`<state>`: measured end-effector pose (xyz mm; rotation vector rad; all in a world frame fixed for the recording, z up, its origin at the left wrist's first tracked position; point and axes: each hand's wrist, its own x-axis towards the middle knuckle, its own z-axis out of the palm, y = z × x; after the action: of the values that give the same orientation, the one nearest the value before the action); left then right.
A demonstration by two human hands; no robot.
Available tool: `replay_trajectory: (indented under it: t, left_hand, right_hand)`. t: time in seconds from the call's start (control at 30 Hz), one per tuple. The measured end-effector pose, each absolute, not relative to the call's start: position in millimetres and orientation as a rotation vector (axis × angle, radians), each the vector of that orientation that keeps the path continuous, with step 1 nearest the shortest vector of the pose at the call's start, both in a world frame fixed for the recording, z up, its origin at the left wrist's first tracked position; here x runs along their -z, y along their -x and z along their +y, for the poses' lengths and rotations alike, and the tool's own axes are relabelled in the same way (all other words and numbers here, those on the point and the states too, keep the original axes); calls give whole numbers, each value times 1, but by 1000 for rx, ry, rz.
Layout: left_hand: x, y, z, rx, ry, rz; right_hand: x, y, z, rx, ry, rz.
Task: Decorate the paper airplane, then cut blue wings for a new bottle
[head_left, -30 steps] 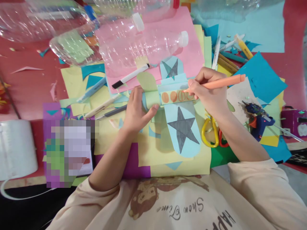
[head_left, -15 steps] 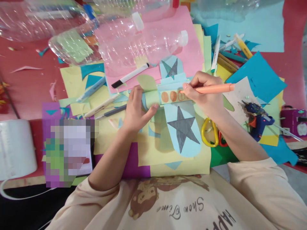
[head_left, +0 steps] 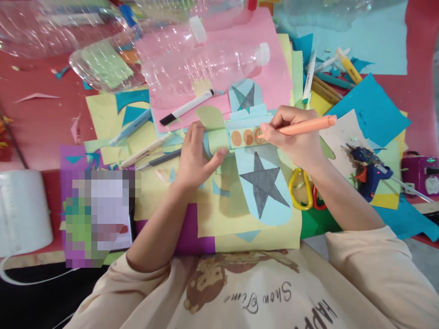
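Note:
A paper model plane lies in front of me, with a pale green rolled body (head_left: 217, 140) and light blue wings. Its near wing (head_left: 285, 211) bears a dark grey star; the far wing (head_left: 234, 105) carries a green and grey one. Along the middle runs a cream strip (head_left: 232, 145) with orange circles, two filled and a third partly coloured. My left hand (head_left: 196, 160) grips the rolled body, thumb on the near side and fingers behind. Pinched in my right hand (head_left: 291, 135) is an orange marker (head_left: 310, 125), its tip on the third circle.
Clear plastic bottles (head_left: 206, 64) lie at the back. A black-tipped marker (head_left: 187, 108) rests behind my left hand. To the right are yellow-handled scissors (head_left: 294, 191), a blue glue gun (head_left: 373, 180) and blue paper (head_left: 372, 103). A white cylindrical object (head_left: 24, 212) stands far left.
The orange marker's tip has moved slightly down within the third circle, which shows more orange. The near wing has shifted a little to the right. My left hand stays in place.

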<state>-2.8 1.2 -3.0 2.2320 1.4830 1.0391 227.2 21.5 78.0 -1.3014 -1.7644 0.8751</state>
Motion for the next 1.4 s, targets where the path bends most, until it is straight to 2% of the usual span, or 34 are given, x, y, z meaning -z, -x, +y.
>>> replay_trajectory:
  t: [0.6, 1.4]
  left_hand:
    - [5, 3, 2, -1052, -2256, 1499]
    - [4, 3, 2, -1060, -2221, 1500]
  right_hand:
    - [-75, -230, 26, -1000, 1258, -1686]
    - [-81, -228, 22, -987, 1288, -1796]
